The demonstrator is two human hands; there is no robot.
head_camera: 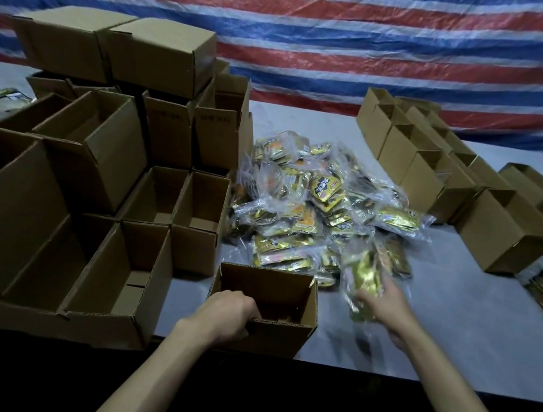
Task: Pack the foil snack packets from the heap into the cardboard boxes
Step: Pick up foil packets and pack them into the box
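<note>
Small open brown cardboard box (310, 309) at near edge of grey desk (455, 316); near rim gripped by left hand (231, 314), fingers curled inside; gold foil snack packet (362, 280) grasped in right hand (384, 307), blurred; heap of foil packets (315, 204) just behind; box to be steadied, packet laid flat.

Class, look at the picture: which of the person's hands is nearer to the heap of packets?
Right. The right hand grips a packet at the near edge of the heap; the left hand grips the near rim of the box, short of the heap.
</note>
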